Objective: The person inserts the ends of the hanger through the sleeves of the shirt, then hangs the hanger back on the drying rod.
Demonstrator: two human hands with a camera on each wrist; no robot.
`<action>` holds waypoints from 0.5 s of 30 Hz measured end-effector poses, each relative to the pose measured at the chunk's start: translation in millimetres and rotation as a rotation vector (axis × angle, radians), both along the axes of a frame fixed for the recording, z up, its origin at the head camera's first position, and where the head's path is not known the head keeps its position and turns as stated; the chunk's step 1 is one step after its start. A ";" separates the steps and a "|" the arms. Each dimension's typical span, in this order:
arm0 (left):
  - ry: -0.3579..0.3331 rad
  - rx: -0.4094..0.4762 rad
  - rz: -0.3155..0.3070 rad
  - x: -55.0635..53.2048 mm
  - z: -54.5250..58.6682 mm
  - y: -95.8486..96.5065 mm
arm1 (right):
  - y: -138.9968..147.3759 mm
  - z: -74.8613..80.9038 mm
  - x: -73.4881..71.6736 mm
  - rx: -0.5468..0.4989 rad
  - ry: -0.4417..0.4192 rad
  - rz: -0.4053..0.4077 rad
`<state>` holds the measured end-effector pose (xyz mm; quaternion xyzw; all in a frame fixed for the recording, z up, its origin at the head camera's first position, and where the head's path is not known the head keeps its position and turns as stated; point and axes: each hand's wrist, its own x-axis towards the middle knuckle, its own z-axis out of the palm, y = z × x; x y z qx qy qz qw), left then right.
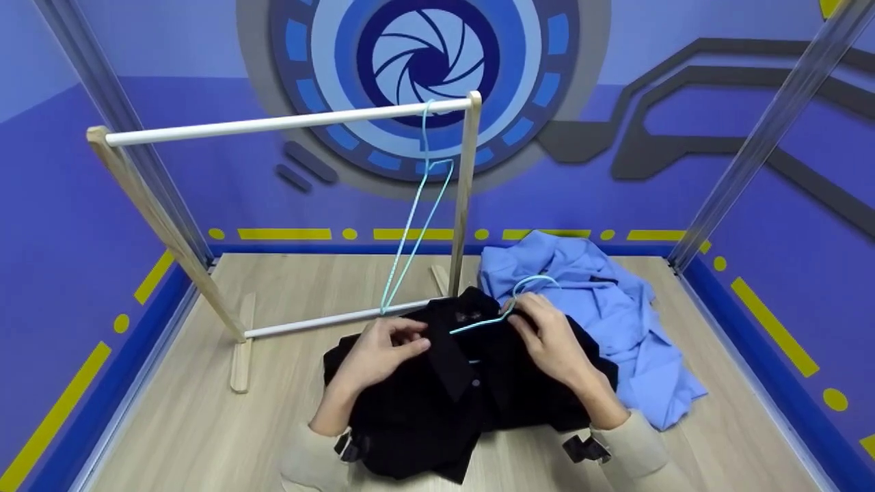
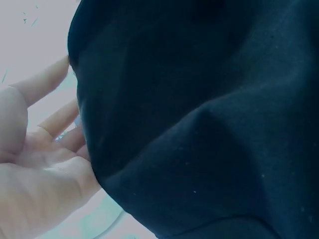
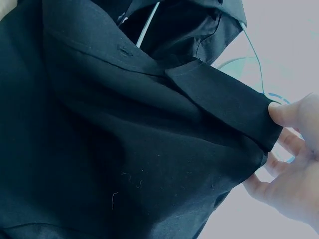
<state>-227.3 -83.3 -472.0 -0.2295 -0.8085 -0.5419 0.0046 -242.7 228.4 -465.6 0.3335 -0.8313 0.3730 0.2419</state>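
A black collared shirt [image 1: 410, 424] lies bunched on the table before me, its front partly unbuttoned. A light blue hanger [image 1: 478, 324] sits in the neck opening, its hook pointing up and right; its lower part is hidden in the cloth. My right hand [image 1: 552, 345] is at the hanger's neck. In the right wrist view its thumb and fingers pinch the corner of the shirt's collar [image 3: 227, 102], close by the hanger's wire. At the collar's left side is my left hand [image 1: 374, 355], fingers loosely bent and thumb apart, with some fingers partly behind the cloth [image 2: 174, 124] in the left wrist view.
A wooden rack with a white top rail [image 1: 287, 123] stands behind on the left. Another light blue hanger [image 1: 410, 236] hangs near its right end, reaching down close to the shirt. A crumpled blue garment [image 1: 636, 342] lies to the right on the table [image 1: 178, 417].
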 end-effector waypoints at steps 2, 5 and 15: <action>0.023 -0.027 0.004 0.9 -0.4 0.4 | -1.0 0.0 0.5 0.003 -0.006 0.002; 0.069 -0.054 -0.002 1.5 -0.6 1.0 | -1.9 -0.2 1.0 0.003 -0.001 0.006; 0.104 -0.076 -0.026 3.6 -1.3 4.4 | -6.3 -2.8 1.7 -0.018 0.038 0.040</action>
